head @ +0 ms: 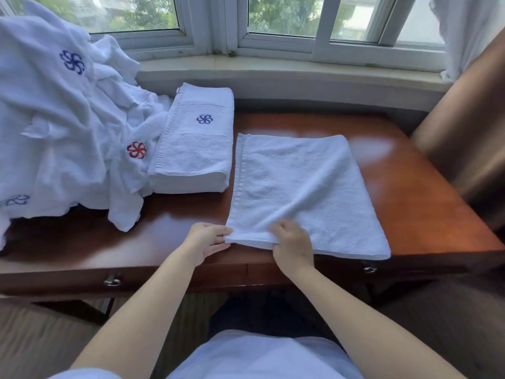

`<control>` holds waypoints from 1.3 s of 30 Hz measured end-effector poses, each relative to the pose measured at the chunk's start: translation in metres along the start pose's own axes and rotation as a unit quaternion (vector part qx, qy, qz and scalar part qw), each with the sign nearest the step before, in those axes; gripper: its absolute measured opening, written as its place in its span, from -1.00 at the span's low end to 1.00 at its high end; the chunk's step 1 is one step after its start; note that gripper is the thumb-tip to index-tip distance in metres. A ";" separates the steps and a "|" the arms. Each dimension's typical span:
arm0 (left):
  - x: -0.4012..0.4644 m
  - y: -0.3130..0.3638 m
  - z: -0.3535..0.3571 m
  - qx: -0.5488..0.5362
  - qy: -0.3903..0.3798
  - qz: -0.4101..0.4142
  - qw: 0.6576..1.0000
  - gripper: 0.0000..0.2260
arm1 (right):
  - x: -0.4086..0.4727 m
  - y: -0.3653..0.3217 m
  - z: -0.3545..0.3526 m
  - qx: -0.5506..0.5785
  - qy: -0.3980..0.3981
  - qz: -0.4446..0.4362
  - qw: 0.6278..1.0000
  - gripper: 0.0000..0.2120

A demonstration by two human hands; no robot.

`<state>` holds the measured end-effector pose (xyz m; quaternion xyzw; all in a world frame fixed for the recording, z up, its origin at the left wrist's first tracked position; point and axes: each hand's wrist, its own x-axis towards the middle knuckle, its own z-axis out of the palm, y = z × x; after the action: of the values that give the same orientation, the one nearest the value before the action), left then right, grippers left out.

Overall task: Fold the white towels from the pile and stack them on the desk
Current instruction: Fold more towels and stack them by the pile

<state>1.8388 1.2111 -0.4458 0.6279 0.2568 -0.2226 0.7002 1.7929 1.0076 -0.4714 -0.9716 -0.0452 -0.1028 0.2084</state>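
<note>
My left hand (205, 241) and right hand (293, 242) have fingers pinching the towel (300, 184) at its near-left corner. It lies flat on the bench (418, 187). Folded stack (195, 143) sits beside the pile (60, 127).

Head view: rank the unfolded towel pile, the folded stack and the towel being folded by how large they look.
1. unfolded towel pile
2. towel being folded, though it lies nearer the camera than the stack
3. folded stack

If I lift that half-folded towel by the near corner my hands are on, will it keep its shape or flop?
Probably flop: the half-folded towel already puckers into a ridge where the right hand pinches it, so it looks soft. The far layers would likely sag and slide open. It seems light, since the left hand raises the corner with fingertips. On the glossy desk it may slide when tugged.
</note>
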 end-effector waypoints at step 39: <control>-0.028 -0.004 0.043 0.168 -0.090 -0.069 0.979 -0.44 | -0.020 0.078 -0.063 -0.005 0.145 0.232 0.962 -0.53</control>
<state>1.8185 1.1679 -0.4272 0.6944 0.1945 -0.3663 0.5881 1.7725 0.9097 -0.4506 -0.9310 0.2131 -0.1918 0.2259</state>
